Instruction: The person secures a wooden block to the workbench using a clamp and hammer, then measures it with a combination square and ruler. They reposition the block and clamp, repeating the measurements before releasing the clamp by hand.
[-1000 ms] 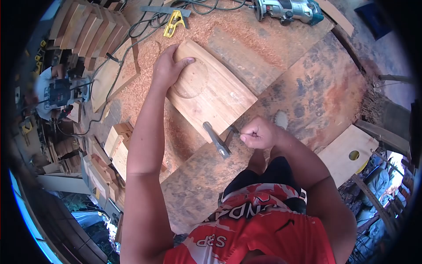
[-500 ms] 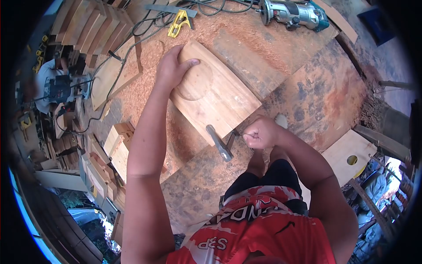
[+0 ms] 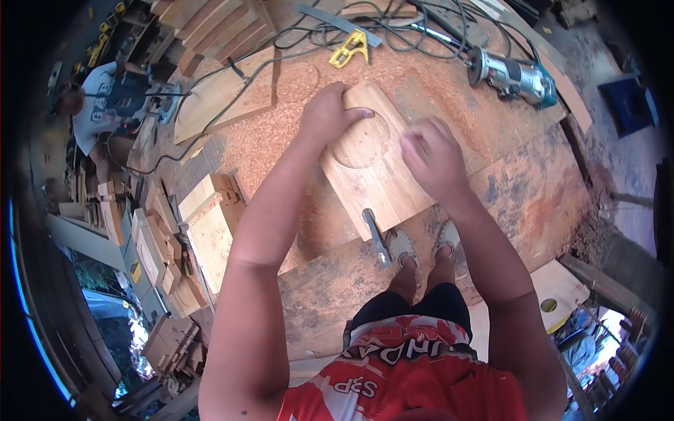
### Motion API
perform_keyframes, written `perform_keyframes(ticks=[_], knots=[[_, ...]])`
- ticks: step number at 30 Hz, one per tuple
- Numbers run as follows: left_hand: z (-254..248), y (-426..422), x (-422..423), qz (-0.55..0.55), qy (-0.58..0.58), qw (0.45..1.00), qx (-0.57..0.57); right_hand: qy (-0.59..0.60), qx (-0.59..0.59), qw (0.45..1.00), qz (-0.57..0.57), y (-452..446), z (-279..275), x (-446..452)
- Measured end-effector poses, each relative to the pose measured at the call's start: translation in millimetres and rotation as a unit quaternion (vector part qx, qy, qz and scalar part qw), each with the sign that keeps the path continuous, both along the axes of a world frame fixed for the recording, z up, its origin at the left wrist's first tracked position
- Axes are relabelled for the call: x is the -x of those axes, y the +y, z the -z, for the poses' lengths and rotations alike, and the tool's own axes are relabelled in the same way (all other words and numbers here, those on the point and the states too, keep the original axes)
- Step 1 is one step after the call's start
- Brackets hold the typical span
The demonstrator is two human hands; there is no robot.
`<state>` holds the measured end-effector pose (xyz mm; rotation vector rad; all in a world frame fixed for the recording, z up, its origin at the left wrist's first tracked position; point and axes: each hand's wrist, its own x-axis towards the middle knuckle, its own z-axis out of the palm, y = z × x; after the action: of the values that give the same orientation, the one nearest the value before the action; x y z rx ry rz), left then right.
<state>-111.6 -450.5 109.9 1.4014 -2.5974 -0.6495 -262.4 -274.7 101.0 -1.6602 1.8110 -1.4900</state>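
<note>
A light wooden board [image 3: 382, 184] with a round recess lies on the sawdust-covered work table. My left hand [image 3: 331, 118] grips its upper left edge, the thumb resting over the rim of the recess. A metal clamp [image 3: 377, 237] sits on the board's near end. My right hand [image 3: 434, 156] is at the board's right edge, its fingers curled and smeared by motion; whether anything is in them cannot be made out.
A corded router [image 3: 516, 78] lies at the upper right. Near the top is a yellow combination square [image 3: 349, 48] among black cables. Wood blocks [image 3: 217, 28] are stacked at the upper left, where another person [image 3: 105, 105] works. More cut blocks [image 3: 214, 223] stand at left.
My right hand has moved from beside the clamp up to the board's right edge. The view has shifted, so the board and tools appear farther right. My left hand keeps its grip.
</note>
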Motion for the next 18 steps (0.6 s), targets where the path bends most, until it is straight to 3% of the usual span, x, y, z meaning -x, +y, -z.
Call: perform_keyframes(ticks=[3, 4, 6, 10, 13, 18], knots=[[4.7, -0.3, -18.2, -0.02, 0.028, 0.998, 0.052, 0.201, 0.012, 0.979, -0.012, -86.0, 16.2, -1.4], [3.7, 3.5, -29.0, -0.044, 0.025, 0.998, 0.046, 0.207, 0.018, 0.978, -0.022, -103.5, 19.1, -0.8], [3.0, 11.1, -47.8, -0.084, 0.013, 0.995, 0.047, 0.279, -0.099, 0.944, -0.143, -129.5, 17.8, 1.8], [3.4, 23.2, -70.5, -0.106, 0.012, 0.99, 0.09, 0.287, -0.173, 0.911, -0.241, -149.8, -1.0, 13.4], [0.8, 28.9, -75.0, -0.17, 0.052, 0.984, 0.018, 0.296, -0.232, 0.893, -0.248, -158.9, -7.7, 11.5], [19.5, 32.4, -74.3, -0.23, 0.069, 0.97, 0.041, 0.301, -0.222, 0.911, -0.173, -158.1, 1.7, 9.5]])
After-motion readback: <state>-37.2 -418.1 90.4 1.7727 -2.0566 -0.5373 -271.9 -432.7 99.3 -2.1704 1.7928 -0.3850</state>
